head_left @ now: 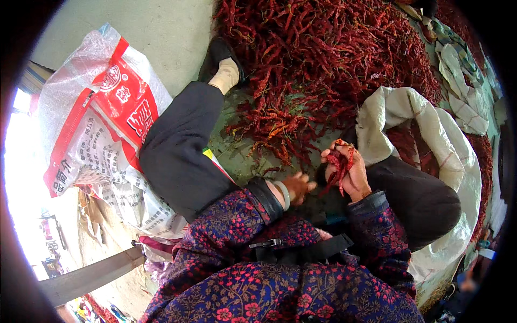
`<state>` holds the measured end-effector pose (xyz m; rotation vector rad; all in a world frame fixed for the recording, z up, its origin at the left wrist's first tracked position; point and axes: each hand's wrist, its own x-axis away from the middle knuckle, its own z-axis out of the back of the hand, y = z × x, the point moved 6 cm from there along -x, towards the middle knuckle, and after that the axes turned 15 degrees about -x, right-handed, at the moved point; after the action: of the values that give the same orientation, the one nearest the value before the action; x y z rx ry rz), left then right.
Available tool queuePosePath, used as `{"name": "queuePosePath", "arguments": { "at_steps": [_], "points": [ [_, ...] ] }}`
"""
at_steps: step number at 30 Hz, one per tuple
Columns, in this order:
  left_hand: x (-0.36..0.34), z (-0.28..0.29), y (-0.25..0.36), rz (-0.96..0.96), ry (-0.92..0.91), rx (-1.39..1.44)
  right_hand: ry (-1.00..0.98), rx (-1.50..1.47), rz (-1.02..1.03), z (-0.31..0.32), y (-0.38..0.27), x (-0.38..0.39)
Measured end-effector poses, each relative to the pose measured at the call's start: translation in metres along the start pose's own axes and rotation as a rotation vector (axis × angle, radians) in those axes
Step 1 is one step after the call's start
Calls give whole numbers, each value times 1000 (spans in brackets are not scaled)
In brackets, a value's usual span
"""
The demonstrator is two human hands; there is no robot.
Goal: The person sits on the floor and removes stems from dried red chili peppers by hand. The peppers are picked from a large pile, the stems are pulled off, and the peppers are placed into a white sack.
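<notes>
My right hand [356, 177] is closed round a small bunch of dried red chillies [340, 166], held up over my lap. To the left of it, my left hand [299, 187] has its fingers loosely apart, with nothing visible in them. A pale bangle [284, 195] circles that wrist. Beyond both hands a large heap of dried red chillies [323, 48] spreads over the floor, its loose near edge close to my fingers. Part of the left palm is turned away from view.
An open white woven sack [452, 145] with dark red contents stands beside my right knee. A printed white and red sack [102, 124] is beside my left leg. Crumpled sacks [463, 86] lie at the far right. A flat grey bar [94, 277] juts in at lower left.
</notes>
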<state>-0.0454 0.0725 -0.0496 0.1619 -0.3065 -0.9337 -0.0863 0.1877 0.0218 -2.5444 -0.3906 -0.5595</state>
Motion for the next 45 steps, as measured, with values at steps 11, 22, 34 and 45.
{"name": "queuePosePath", "arguments": {
  "at_steps": [11, 22, 34, 45],
  "points": [
    [-49, 93, -164, 547, 337, 160, 62, -14, -177, 18, 29, -18],
    [-85, 60, -201, 657, 42, -26, 83, -159, -178, 25, 32, -22],
    [-8, 175, -202, 461, 443, 825, -6, -144, -136, 11, 22, -23],
    [-7, 129, -186, 466, 374, 719, 24, 98, -65, 5, 11, -24]
  ]
}}
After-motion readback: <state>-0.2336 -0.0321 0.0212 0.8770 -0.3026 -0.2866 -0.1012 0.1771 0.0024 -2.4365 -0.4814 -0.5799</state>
